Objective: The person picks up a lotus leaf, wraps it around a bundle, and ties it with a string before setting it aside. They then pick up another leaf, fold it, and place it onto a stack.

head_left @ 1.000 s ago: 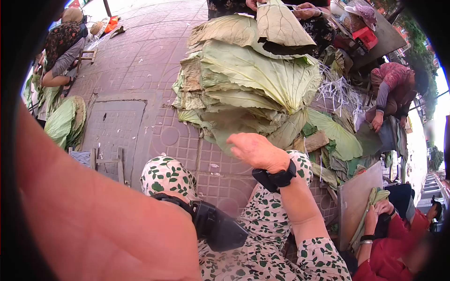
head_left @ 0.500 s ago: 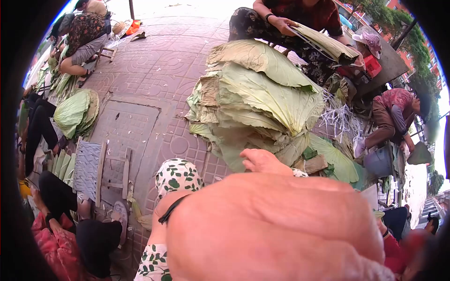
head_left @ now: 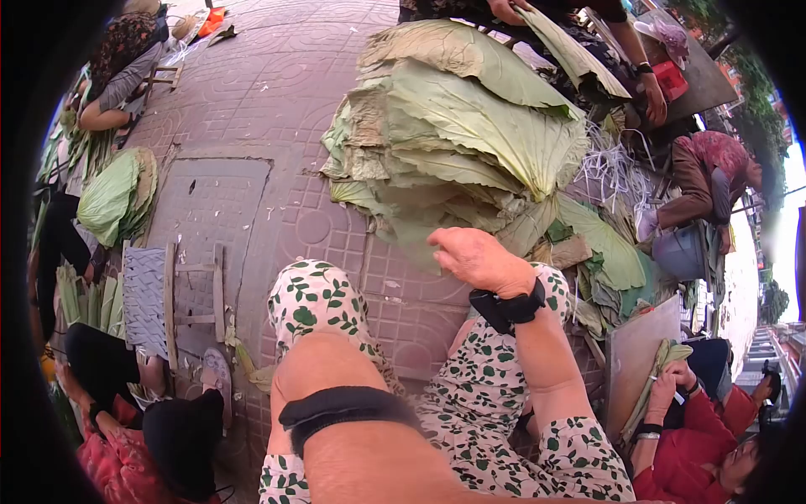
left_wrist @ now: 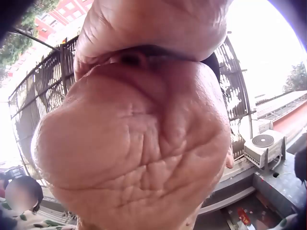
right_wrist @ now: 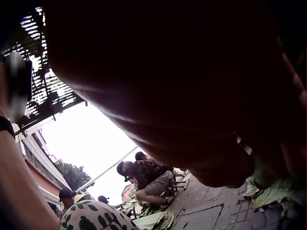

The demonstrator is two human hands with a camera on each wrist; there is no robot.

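Observation:
My right hand (head_left: 483, 259) is held over the right knee of leaf-print trousers (head_left: 470, 395), fingers loosely bent and nothing seen in them. Just beyond it lies a big stack of dried, pale green lotus leaves (head_left: 478, 126). In the right wrist view that hand (right_wrist: 192, 105) is a dark shape filling the top. My left arm, black strap round its wrist, bends back toward the head camera; part of the left hand (head_left: 386, 470) shows at the bottom edge. The left wrist view shows its creased palm (left_wrist: 144, 143) very close; I cannot tell whether it holds anything.
Across the stack a person holds a folded leaf (head_left: 579, 55). White strips (head_left: 617, 172) lie right of the stack. Other people sit on both sides, one beside a grey bucket (head_left: 680, 252). A woven stool (head_left: 147, 294) and another leaf bundle (head_left: 117, 197) stand at the left.
My left hand has swung from the left across the camera view and down to the bottom edge. The right hand stays near the knee. The person opposite has turned the folded leaf.

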